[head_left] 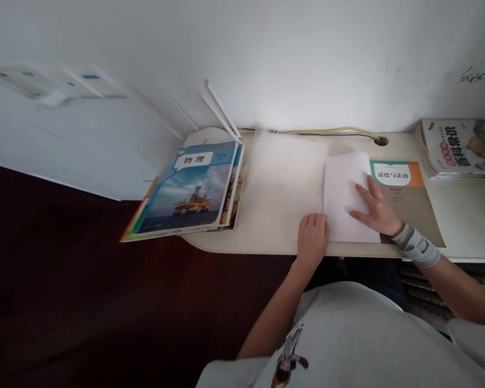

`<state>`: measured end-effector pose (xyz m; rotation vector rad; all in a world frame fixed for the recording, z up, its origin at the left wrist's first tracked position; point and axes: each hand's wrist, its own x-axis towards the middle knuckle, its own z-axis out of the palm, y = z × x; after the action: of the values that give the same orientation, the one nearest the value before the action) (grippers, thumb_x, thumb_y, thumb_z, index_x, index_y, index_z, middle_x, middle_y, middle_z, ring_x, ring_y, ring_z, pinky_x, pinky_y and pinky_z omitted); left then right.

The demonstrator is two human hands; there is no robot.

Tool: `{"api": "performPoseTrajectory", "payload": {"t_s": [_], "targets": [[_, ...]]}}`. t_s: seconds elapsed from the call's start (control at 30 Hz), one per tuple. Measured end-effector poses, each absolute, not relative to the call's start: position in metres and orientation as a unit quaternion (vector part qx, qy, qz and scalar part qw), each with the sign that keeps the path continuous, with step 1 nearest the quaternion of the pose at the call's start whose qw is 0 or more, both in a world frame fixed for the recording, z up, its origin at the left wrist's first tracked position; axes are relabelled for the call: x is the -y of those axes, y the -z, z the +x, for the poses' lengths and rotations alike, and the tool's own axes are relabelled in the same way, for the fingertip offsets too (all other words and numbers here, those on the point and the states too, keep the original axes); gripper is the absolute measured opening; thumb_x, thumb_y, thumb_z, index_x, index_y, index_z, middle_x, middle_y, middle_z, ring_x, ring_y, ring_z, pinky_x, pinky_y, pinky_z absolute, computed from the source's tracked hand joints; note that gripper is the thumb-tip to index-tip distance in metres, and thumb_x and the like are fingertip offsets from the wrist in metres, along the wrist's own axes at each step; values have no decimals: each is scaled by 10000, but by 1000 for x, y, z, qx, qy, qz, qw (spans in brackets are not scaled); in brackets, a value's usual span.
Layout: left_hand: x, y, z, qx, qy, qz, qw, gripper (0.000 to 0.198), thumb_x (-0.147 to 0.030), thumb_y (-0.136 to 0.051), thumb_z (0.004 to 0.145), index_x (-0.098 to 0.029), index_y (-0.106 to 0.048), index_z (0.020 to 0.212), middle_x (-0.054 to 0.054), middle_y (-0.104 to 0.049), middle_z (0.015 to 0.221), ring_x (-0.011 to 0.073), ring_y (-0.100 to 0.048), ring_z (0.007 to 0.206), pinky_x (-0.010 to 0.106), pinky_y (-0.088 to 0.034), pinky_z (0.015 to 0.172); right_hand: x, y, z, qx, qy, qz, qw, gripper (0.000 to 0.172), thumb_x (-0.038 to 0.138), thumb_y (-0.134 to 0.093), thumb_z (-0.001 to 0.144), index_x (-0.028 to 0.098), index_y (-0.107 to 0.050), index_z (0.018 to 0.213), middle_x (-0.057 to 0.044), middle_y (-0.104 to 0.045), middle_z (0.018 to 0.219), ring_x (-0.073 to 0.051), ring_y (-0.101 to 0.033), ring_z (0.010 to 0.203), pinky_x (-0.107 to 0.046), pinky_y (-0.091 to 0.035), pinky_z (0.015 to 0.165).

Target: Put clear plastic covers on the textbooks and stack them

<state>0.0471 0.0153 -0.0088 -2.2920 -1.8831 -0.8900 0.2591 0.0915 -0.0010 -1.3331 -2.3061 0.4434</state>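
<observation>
The white paper (345, 199), partly over a brown book (418, 210) on the desk (267, 240), looks light and bendy, so I'd hold its edges; my right hand (375, 209) lies spread on it, my left hand (313, 237) curls at its left edge, maybe pinching, I can't tell.

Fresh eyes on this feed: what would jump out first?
Probably the blue book with an oil-rig cover, topping a stack at the desk's left end. Next, the right hand, a grey wrap at its wrist, spread over white paper just left of a brown-covered book.
</observation>
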Motion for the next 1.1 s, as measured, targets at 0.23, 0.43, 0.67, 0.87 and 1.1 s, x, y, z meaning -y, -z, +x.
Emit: {"api": "performPoseTrajectory", "payload": {"t_s": [0.23,0.43,0.67,0.87,1.1], "targets": [[-12,2,51,624,236,-742,69,159,-130,-462,878,-156,-618,877,77,-616,776,235,-564,870,379,-438,823,-98,7,240,792,-161,-540,237,629,349,-517,820,165,-381,1406,-88,-3,1574,-330,-12,1429,-554,-185,1125],[-12,-4,52,617,234,-745,99,176,-138,-472,877,-164,-612,773,61,-594,704,216,-565,797,355,-443,768,-98,11,230,759,-191,-556,280,611,314,-463,836,199,-346,1425,-69,-53,1573,-323,-54,1430,-579,-197,1120],[4,-13,78,415,283,-856,127,301,-306,-479,913,-141,-583,1142,104,-647,1157,207,-559,1117,370,-406,992,-149,13,247,709,-235,-546,379,664,581,-392,859,198,-375,1401,-110,-294,1508,-280,-227,1402,-521,-212,1135],[-9,-11,90,395,224,-877,160,364,-117,-337,928,-74,-526,1236,133,-534,1344,221,-436,1297,375,-370,1078,-201,8,248,710,-242,-558,356,855,725,-318,800,130,-339,1415,-140,-288,1508,-272,-218,1406,-480,-175,1158],[-7,1,83,406,210,-879,134,412,-63,-326,902,-26,-466,1287,180,-501,1359,241,-319,1357,403,-371,1093,-190,14,248,772,-237,-509,300,823,595,-448,788,96,-324,1431,-133,-198,1540,-296,-170,1415,-482,-168,1159]]}}
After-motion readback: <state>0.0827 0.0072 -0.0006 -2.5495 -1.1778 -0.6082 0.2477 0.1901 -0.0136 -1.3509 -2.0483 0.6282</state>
